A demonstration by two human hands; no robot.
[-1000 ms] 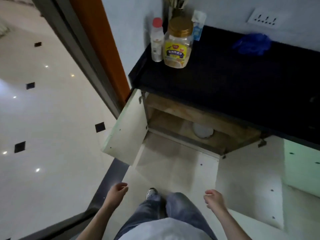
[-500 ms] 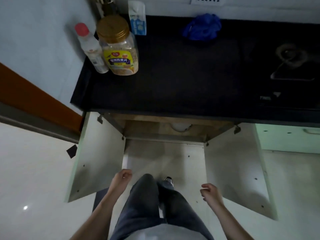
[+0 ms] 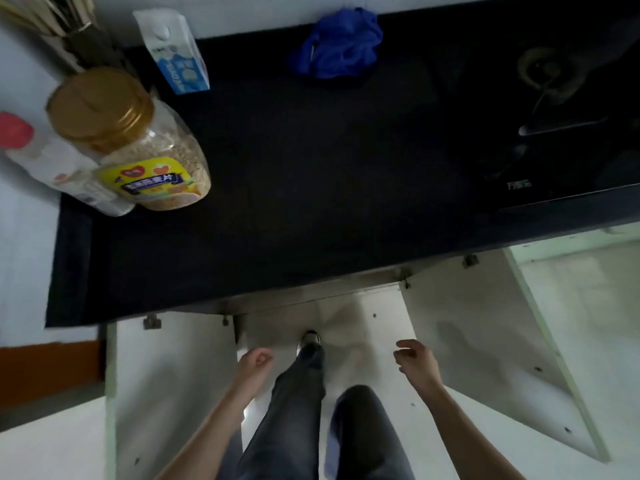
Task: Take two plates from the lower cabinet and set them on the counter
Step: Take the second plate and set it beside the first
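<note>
The black counter (image 3: 311, 202) fills the upper half of the head view. Below its front edge both lower cabinet doors stand open: the left door (image 3: 173, 393) and the right door (image 3: 485, 358). The cabinet's inside is hidden under the counter edge, and no plate shows. My left hand (image 3: 254, 363) hangs beside the left door with its fingers loosely curled and nothing in it. My right hand (image 3: 415, 358) hangs in front of the right door, fingers curled and apart, holding nothing.
At the counter's left stand a gold-lidded jar of oats (image 3: 138, 147), a red-capped white bottle (image 3: 59, 164) and a milk carton (image 3: 176, 53). A blue cloth (image 3: 339, 43) lies at the back. A black stove (image 3: 554, 109) sits at the right. My legs and one shoe (image 3: 310, 341) are on the floor between the doors.
The view has swung and moved closer over the counter. The cabinet's inside and the white plate seen in it have slipped out of sight under the counter edge. Both hands stay low, holding nothing.
</note>
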